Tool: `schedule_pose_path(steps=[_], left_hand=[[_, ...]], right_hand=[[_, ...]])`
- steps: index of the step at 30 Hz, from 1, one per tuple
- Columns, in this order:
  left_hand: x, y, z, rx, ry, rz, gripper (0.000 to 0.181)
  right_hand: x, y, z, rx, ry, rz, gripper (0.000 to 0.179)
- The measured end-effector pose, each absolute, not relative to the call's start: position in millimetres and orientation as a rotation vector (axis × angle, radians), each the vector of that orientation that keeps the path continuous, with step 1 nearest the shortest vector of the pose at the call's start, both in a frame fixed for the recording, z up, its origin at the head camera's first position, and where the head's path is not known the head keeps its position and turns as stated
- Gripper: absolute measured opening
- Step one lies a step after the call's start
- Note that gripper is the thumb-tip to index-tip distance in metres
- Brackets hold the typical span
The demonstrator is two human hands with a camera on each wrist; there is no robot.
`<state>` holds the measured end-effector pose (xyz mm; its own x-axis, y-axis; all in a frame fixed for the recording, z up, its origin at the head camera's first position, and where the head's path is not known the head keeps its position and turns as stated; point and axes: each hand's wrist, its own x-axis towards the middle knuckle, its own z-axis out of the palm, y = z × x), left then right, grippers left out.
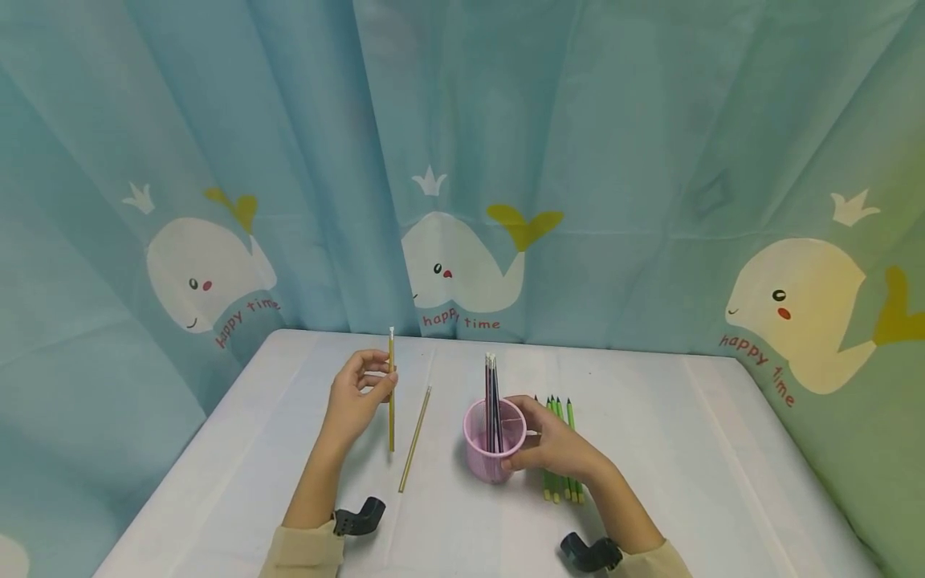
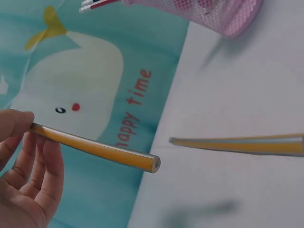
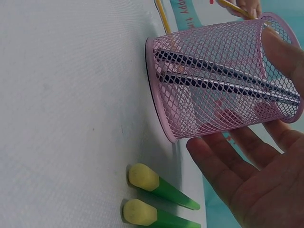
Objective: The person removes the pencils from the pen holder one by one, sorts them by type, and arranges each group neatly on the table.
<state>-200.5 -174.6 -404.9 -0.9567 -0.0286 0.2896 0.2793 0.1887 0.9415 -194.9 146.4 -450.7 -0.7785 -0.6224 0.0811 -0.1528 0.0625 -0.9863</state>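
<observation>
My left hand (image 1: pixel 356 401) pinches a yellow pencil (image 1: pixel 392 409) between thumb and fingers, holding it upright above the table; its flat lower end shows in the left wrist view. A second yellow pencil (image 1: pixel 415 440) lies on the table between that hand and the pink mesh pen cup (image 1: pixel 491 470). My right hand (image 1: pixel 552 440) grips the cup by its right side, thumb near the rim and fingers behind. Several dark pencils (image 1: pixel 493 401) stand in the cup, their pale tips leaning up past the rim. In the right wrist view the mesh cup (image 3: pixel 213 52) looks slightly tilted.
Several green pencils (image 1: pixel 569 421) with yellow ends lie on the table just right of the cup, partly behind my right hand and wrist. The white table (image 1: pixel 672 449) meets a blue-green curtain (image 1: pixel 636 160) with printed whales at its back edge.
</observation>
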Motion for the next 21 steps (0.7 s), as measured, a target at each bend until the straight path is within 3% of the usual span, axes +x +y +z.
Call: schedule_pose_path(steps=[21], left_hand=[[-199,-170,-415,-0.132,-2.516,-1.796,0.035]], right_hand=[[-191,145,-443,-0.768,2.002,-1.752,0.079]])
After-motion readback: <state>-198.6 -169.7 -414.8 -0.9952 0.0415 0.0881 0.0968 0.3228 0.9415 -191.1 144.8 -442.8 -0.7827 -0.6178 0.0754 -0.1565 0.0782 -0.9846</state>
